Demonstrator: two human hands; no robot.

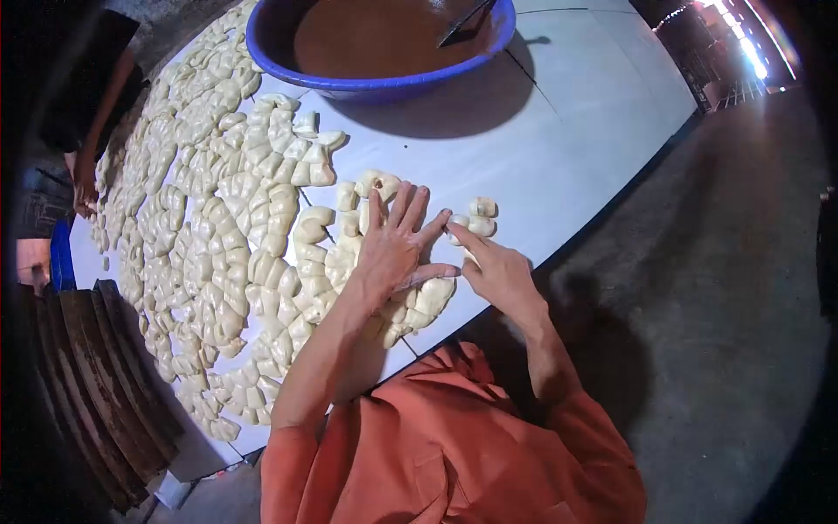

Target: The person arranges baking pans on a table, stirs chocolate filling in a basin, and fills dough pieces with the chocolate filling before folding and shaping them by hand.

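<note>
Many pale, glossy dough pieces (236, 210) lie close together over the left part of the white table. My left hand (397, 249) is spread with its fingers apart, resting on dough pieces near the table's front edge. To its right, my right hand (497, 271) has its fingers bent together at a small dough piece (458, 229); its fingertips partly hide that piece. Two more small pieces (483, 207) sit just beyond the right fingertips. A larger dough lump (430, 301) lies below my left hand.
A blue basin (384, 85) of brown liquid, with a dark utensil (467, 22) in it, stands at the table's far side. Another person's hand (85, 185) is at the left edge. Dark curved slats (96, 375) stand at lower left.
</note>
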